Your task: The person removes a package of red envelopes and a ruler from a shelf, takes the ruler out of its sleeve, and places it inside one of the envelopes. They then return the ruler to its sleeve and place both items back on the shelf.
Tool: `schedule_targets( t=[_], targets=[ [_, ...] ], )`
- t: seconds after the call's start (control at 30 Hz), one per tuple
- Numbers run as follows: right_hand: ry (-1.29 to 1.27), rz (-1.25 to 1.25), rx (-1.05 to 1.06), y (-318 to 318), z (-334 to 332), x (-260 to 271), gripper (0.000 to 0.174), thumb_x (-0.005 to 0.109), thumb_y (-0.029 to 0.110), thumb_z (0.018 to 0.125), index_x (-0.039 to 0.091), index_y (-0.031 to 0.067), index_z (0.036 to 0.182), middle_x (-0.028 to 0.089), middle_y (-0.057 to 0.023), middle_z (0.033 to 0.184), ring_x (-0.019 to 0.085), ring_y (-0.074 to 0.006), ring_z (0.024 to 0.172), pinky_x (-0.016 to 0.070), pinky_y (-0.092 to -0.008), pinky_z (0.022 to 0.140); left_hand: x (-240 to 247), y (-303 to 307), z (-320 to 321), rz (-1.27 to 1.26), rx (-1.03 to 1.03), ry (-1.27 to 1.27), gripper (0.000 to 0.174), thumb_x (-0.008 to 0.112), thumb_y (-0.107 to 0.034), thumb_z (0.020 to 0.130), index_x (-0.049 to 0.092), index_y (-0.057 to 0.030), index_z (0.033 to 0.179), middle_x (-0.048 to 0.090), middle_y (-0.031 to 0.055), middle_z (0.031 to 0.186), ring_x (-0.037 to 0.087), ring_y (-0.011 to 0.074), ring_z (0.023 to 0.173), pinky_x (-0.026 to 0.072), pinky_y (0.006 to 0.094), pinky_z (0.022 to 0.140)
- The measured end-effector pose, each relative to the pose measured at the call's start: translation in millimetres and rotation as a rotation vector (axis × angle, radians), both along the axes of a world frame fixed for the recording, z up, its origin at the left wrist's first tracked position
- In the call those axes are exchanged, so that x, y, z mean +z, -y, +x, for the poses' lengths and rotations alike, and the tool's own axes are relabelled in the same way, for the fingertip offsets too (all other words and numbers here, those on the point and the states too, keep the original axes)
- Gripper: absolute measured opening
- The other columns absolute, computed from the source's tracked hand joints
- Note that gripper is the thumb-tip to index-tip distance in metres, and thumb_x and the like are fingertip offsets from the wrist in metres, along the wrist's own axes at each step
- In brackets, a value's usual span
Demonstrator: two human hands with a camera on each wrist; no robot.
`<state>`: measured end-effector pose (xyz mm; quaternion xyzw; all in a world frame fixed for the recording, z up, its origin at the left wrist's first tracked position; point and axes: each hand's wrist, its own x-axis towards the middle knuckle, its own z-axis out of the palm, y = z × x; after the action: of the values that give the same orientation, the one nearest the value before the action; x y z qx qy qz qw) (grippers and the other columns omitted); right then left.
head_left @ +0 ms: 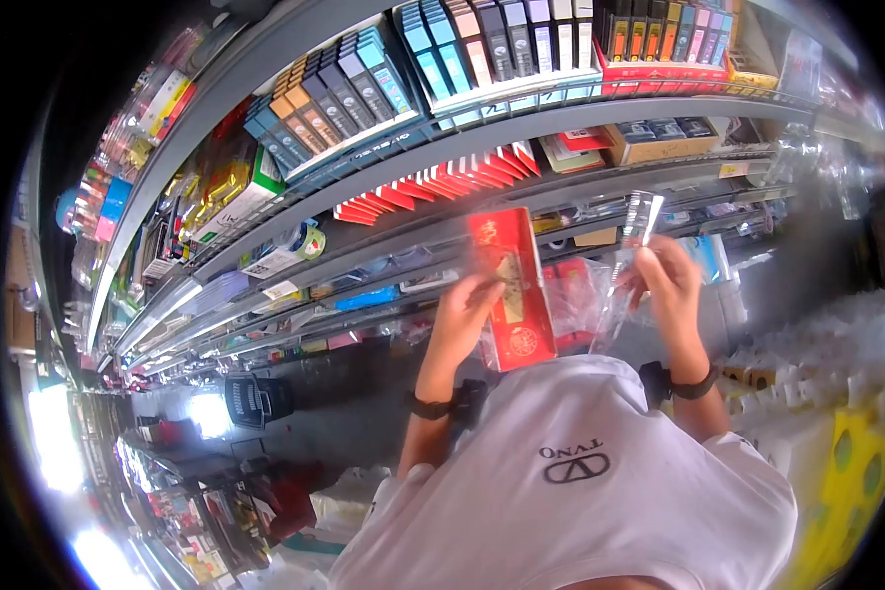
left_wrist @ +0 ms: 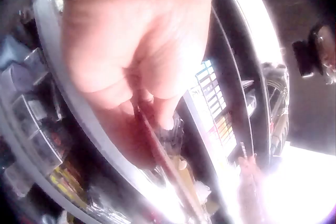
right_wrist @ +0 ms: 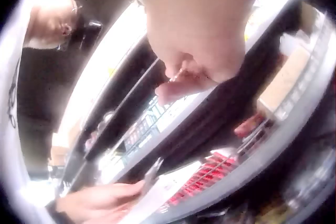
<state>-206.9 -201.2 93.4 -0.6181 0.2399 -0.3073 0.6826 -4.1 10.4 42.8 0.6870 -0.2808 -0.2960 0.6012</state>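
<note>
A flat red packet with gold print stands nearly upright before the white shirt in the head view. My left hand grips it at its left side, thumb across its face. In the left wrist view its thin edge runs out from between thumb and fingers. To the right, my right hand pinches a clear, shiny plastic strip. Crumpled clear plastic film hangs between the two hands. The right wrist view shows the right hand's fingers curled, hiding most of what they pinch.
Shelves rise ahead, with rows of slim boxes on top and a row of red packets below. A dark basket is on the floor at left. Yellow packaging stands at the right.
</note>
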Motion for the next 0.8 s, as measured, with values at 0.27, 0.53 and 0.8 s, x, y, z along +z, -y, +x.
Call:
schedule_targets(
  t=[0.27,0.53,0.8],
  targets=[
    [-0.223,0.035,0.357,-10.5,31.3,-26.6,0.032,0.054,0.005,0.102,0.052,-0.0051,0.132,0.069,-0.0103,0.096,0.072,-0.019,0.084,0.0607,-0.0294,0.068,8.3,13.2,-6.8,0.196,-0.209,0.151,0.021,0.065,-0.02,0.097,0.065,0.0016,0.099,0.057,-0.002,0.076,0.047,0.0039,0.07,0.0397,0.023,0.061],
    [-0.181,-0.084,0.453,-29.4,38.5,-19.7,0.029,0.06,0.003,0.099,0.058,-0.008,0.126,0.069,-0.0089,0.102,0.067,-0.0131,0.091,0.0565,-0.0286,0.079,3.4,18.6,-21.5,0.192,-0.209,0.299,0.023,0.064,-0.016,0.096,0.067,0.0021,0.11,0.069,0.0128,0.084,0.058,0.0128,0.067,0.048,0.029,0.064],
    [-0.159,-0.128,0.238,-30.9,46.9,-32.1,0.027,0.063,0.009,0.098,0.063,-0.0064,0.121,0.069,-0.0069,0.099,0.066,-0.011,0.087,0.0574,-0.0273,0.073,22.9,23.0,-26.3,0.237,-0.231,0.302,0.022,0.064,-0.014,0.096,0.067,0.0018,0.11,0.067,0.0172,0.082,0.059,0.0147,0.067,0.049,0.0307,0.065]
  ],
)
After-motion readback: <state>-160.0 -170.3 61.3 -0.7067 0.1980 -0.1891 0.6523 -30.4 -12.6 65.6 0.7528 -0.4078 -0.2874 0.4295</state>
